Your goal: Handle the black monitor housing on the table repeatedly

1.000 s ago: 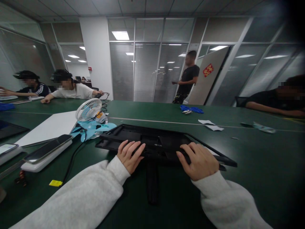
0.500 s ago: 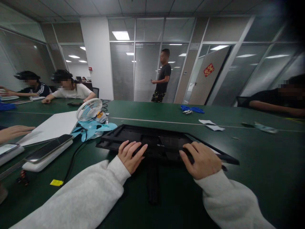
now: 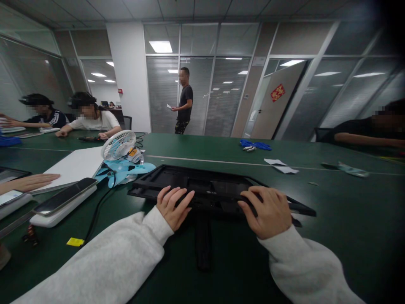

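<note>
Before me lies a black monitor housing (image 3: 177,179), slightly tilted, with a dark post (image 3: 203,245) sticking out toward me from under its near edge. My left hand (image 3: 174,207) is hooked over that edge left of the middle, fingers bent onto the inner face and thumb tucked below. On the right part of the same edge, my right hand (image 3: 267,209) grips with its fingers curled over and thumb in front. Part of the housing's underside is hidden by the hands and its own rim.
To the left are a white-and-blue fan (image 3: 118,145), a phone on a white block (image 3: 63,211), a white board (image 3: 76,162) and a co-worker's hand (image 3: 34,182). Blue gloves (image 3: 255,145) and folded paper (image 3: 281,166) lie beyond. Other people sit around the green table (image 3: 341,236).
My right hand and the housing's right end have shifted very slightly left. The co-worker's hand at left has reached further onto the white board. A standing person has walked left.
</note>
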Action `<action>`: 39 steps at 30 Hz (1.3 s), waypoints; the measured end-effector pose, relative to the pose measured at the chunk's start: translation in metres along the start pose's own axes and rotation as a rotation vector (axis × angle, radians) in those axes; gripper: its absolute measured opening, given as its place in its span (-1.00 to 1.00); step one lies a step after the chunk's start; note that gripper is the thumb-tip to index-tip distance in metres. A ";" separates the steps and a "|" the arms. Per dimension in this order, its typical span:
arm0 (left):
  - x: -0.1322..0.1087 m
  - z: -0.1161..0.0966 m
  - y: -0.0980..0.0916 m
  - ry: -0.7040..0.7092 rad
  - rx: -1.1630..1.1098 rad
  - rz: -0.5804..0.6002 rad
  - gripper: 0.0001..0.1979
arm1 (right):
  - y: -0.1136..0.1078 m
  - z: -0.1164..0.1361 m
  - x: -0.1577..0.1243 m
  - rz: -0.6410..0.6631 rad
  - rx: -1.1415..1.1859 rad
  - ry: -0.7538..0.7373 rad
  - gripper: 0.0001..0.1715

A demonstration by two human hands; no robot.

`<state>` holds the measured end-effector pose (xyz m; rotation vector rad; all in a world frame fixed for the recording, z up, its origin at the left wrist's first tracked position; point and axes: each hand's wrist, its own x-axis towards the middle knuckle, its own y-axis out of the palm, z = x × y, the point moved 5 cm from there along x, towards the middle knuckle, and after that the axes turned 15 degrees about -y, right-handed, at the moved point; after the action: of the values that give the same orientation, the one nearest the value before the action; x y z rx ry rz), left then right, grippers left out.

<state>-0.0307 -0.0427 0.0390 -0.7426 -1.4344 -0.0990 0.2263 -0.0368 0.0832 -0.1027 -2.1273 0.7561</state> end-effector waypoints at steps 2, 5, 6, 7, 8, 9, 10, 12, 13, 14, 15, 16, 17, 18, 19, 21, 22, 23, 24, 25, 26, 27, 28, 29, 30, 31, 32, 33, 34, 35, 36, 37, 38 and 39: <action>0.000 0.000 0.000 -0.009 -0.005 0.001 -0.56 | 0.000 0.002 0.001 -0.009 0.007 0.000 -0.74; 0.000 0.000 -0.001 -0.009 -0.006 0.005 -0.56 | 0.002 0.007 0.002 -0.009 0.029 0.000 -0.74; 0.000 0.000 -0.001 -0.006 -0.005 0.007 -0.57 | 0.002 0.010 0.003 -0.011 0.039 -0.002 -0.73; 0.000 -0.001 -0.001 -0.004 -0.005 0.008 -0.57 | 0.003 0.012 0.003 -0.013 0.050 -0.004 -0.72; 0.001 0.000 -0.002 -0.002 -0.007 0.008 -0.57 | 0.004 0.014 0.004 -0.013 0.059 -0.006 -0.72; 0.001 0.000 -0.002 -0.001 -0.010 0.008 -0.57 | 0.005 0.016 0.004 -0.011 0.066 -0.007 -0.71; 0.001 0.000 -0.002 -0.001 -0.013 0.009 -0.57 | 0.005 0.018 0.004 -0.007 0.069 -0.008 -0.71; 0.001 0.000 -0.001 0.000 -0.016 0.012 -0.57 | 0.006 0.019 0.005 -0.001 0.068 -0.004 -0.70; 0.001 0.000 -0.001 -0.001 -0.015 0.013 -0.57 | 0.006 0.019 0.005 0.001 0.066 -0.002 -0.70; 0.001 0.000 0.000 -0.003 -0.015 0.015 -0.58 | 0.006 0.019 0.005 -0.001 0.064 -0.001 -0.70; 0.001 0.000 0.000 -0.004 -0.015 0.015 -0.58 | 0.005 0.018 0.005 -0.003 0.062 -0.002 -0.70; 0.001 0.000 0.000 -0.004 -0.015 0.016 -0.58 | 0.005 0.018 0.005 -0.006 0.058 -0.005 -0.70; 0.001 0.000 0.001 -0.004 -0.015 0.016 -0.58 | 0.004 0.017 0.006 -0.007 0.051 -0.008 -0.70; 0.001 0.000 0.001 -0.004 -0.015 0.017 -0.58 | 0.004 0.016 0.006 -0.004 0.041 -0.009 -0.70; 0.001 0.000 0.001 -0.002 -0.014 0.017 -0.58 | 0.004 0.014 0.006 -0.002 0.028 -0.008 -0.69; 0.001 0.000 0.000 0.001 -0.014 0.020 -0.57 | 0.005 0.012 0.005 0.014 0.008 -0.009 -0.68; 0.001 0.000 0.000 0.003 -0.014 0.024 -0.57 | 0.005 0.010 0.005 0.026 0.004 -0.009 -0.67; 0.001 0.001 0.000 0.004 -0.012 0.030 -0.57 | 0.006 0.009 0.005 0.039 0.004 -0.010 -0.66; 0.001 0.001 0.000 0.005 -0.010 0.036 -0.57 | 0.006 0.009 0.004 0.053 0.007 -0.010 -0.66; 0.001 0.001 0.000 0.006 -0.009 0.041 -0.56 | 0.007 0.008 0.004 0.066 0.014 -0.012 -0.65; 0.001 0.001 0.000 0.007 -0.008 0.044 -0.56 | 0.007 0.008 0.003 0.075 0.021 -0.013 -0.65; 0.001 0.001 0.000 0.006 -0.007 0.044 -0.56 | 0.007 0.009 0.003 0.078 0.029 -0.016 -0.65; 0.001 0.001 0.000 0.005 -0.007 0.044 -0.56 | 0.007 0.009 0.003 0.078 0.038 -0.022 -0.66; 0.001 0.001 -0.001 0.003 -0.008 0.042 -0.56 | 0.007 0.010 0.003 0.075 0.048 -0.029 -0.66; 0.001 0.001 0.000 0.001 -0.008 0.043 -0.56 | 0.007 0.011 0.003 0.071 0.057 -0.038 -0.67; 0.001 0.001 0.000 -0.002 -0.009 0.045 -0.56 | 0.007 0.012 0.003 0.066 0.066 -0.046 -0.67; 0.001 0.001 0.000 -0.004 -0.009 0.047 -0.56 | 0.008 0.013 0.003 0.062 0.071 -0.051 -0.68; 0.001 0.001 0.000 -0.005 -0.009 0.049 -0.57 | 0.008 0.014 0.003 0.057 0.074 -0.056 -0.68; 0.001 0.001 0.001 -0.005 -0.009 0.051 -0.57 | 0.008 0.015 0.004 0.052 0.074 -0.057 -0.68; 0.001 0.001 0.001 -0.006 -0.009 0.051 -0.57 | 0.008 0.015 0.004 0.049 0.072 -0.057 -0.68; 0.001 0.001 0.001 -0.005 -0.008 0.050 -0.57 | 0.009 0.015 0.003 0.046 0.070 -0.056 -0.68; 0.001 0.001 0.001 -0.006 -0.007 0.049 -0.57 | 0.008 0.015 0.003 0.043 0.070 -0.055 -0.68; 0.001 0.001 0.001 -0.006 -0.006 0.051 -0.57 | 0.008 0.016 0.003 0.041 0.071 -0.056 -0.68; 0.001 0.001 0.001 -0.006 -0.006 0.052 -0.57 | 0.008 0.016 0.002 0.042 0.073 -0.056 -0.69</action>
<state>-0.0316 -0.0412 0.0394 -0.7856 -1.4196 -0.0609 0.2114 -0.0369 0.0733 -0.0886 -2.1534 0.8697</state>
